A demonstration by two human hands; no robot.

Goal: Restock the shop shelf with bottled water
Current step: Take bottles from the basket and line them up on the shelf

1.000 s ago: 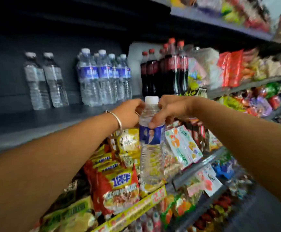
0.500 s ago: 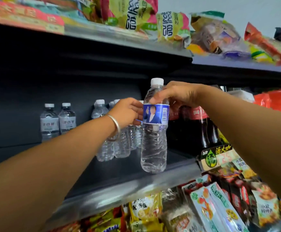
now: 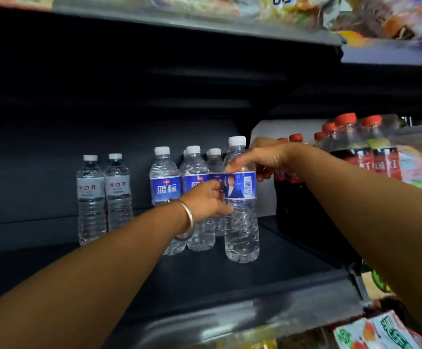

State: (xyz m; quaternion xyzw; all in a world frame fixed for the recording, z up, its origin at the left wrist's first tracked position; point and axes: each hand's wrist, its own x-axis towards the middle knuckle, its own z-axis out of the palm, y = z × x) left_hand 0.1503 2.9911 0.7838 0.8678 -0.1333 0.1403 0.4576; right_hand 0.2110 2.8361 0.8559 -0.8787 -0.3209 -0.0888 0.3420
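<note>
A clear water bottle [image 3: 241,222] with a white cap and blue label stands upright on the dark shelf [image 3: 205,280], in front and to the right of several blue-labelled water bottles [image 3: 166,190]. My right hand [image 3: 265,159] grips its shoulder just above the label. My left hand [image 3: 205,200], with a metal bangle on the wrist, holds the bottle's left side at the label's lower edge. Two grey-labelled water bottles [image 3: 104,195] stand further left on the same shelf.
Red-capped cola bottles [image 3: 356,152] fill the shelf to the right, close behind my right forearm. Snack packets lie on the upper shelf [image 3: 255,23] and below the metal shelf lip [image 3: 230,321]. Bare dark shelf shows in front of the bottles and at the far left.
Both hands carried the bottle up from in front of the snack shelf and inward onto the dark shelf. It now stands next to the blue-labelled group, and the view has moved closer.
</note>
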